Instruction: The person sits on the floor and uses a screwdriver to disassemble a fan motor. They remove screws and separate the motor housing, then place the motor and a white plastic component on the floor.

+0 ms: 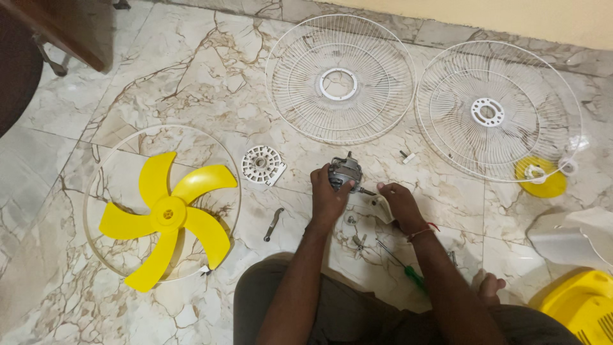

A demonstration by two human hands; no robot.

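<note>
Seated on a marble floor (191, 57), a person works on a stripped fan.

- Left hand (327, 195) clamps the grey fan motor (345, 171), at twelve o'clock from the lap.
- Its shaft points toward three o'clock, at the right hand (401, 206), closed on a white part (384, 207) just beside it.
- Left hand is nearer the motor.
- Fingers hide the motor's lower side; the shaft tip is hard to make out.

The lower side of the grey metal fan motor (345, 171) is covered by the left hand (329, 198). The yellow plastic fan base (581, 306) is cut off by the right edge. Small metal parts (359, 241) are too small to be identified.
</note>
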